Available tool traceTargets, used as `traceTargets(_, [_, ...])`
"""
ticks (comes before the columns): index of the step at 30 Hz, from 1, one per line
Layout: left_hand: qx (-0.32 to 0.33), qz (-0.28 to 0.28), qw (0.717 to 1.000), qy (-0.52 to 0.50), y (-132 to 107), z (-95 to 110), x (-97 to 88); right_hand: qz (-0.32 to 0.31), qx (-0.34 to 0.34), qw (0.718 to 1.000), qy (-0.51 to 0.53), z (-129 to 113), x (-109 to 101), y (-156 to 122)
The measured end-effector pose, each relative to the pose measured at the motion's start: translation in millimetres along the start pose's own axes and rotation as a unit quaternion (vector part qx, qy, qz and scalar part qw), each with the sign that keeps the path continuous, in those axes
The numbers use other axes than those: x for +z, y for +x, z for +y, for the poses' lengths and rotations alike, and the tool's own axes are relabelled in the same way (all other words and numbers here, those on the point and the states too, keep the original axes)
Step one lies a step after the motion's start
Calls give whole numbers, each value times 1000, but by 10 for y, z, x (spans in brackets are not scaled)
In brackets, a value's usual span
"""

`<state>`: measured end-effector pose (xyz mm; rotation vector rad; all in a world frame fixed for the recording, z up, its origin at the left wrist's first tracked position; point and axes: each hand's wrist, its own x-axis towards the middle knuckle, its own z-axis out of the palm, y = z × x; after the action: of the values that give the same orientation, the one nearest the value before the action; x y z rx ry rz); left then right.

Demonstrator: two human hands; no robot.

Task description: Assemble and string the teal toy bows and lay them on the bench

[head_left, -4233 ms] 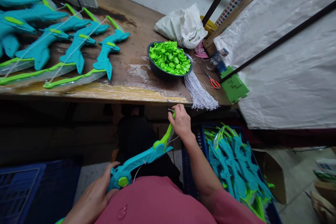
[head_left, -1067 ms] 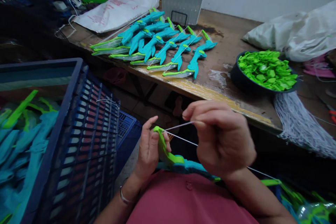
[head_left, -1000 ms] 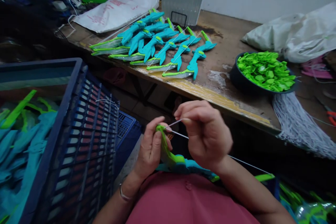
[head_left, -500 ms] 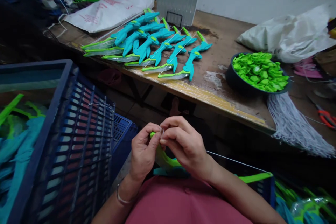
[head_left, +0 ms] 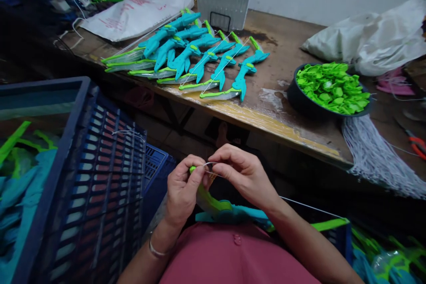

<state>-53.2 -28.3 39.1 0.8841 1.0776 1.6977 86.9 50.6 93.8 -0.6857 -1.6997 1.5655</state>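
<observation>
A toy bow (head_left: 246, 213) in teal and green plastic lies across my lap, against my torso. My left hand (head_left: 183, 186) pinches its green tip on the left. Between both hands runs a white string (head_left: 209, 164), bent into a small loop near that tip. The fingers of my right hand (head_left: 242, 175) are pinched on the string, just right of the left fingertips. Farther right, the taut string reaches the bow's other green tip (head_left: 333, 224). My right forearm covers part of the bow.
Several finished-looking toy bows (head_left: 199, 60) lie in a row on the wooden table (head_left: 282, 128). A dark bowl (head_left: 299, 100) of green parts and a bundle of white strings (head_left: 376, 155) are at right. A blue crate (head_left: 89, 177) with bow pieces stands at left; red-handled pliers (head_left: 417, 146) lie far right.
My right hand has drawn slightly to the right and away from the left one, so the string loop between them now shows. My left hand stays on the bow's tip.
</observation>
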Motion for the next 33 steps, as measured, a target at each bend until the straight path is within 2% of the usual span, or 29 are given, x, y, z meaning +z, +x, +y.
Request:
traceTargets(3, [-17,22,1000,-6,21,-21,-2,-15,-36,998,-41,-57,-105,-16])
traceTargets(7, [-22,27,999,14,34,-28,-9,-115,-87,989,-37,-50,-149,-5])
traceTargets(9, [-20,18,999,19,31,-21,-10,-135,-85,987,-35,-25,-136,5])
traceTargets(15, [-13,17,999,25,14,-10,0,-72,78,991,76,68,-14,-2])
traceTargets(19, [-4,11,999,37,13,-4,-5,-38,61,994,85,114,64,2])
traceTargets(23, [1,-2,999,33,11,14,-13,-21,25,999,15,89,87,22])
traceTargets(26, [7,-17,1000,21,13,26,-16,-10,23,999,-19,65,116,20])
traceTargets(29, [14,-27,999,29,23,28,-22,21,58,998,30,70,171,11])
traceTargets(33, [18,-33,999,28,37,22,-40,36,137,984,109,71,199,41])
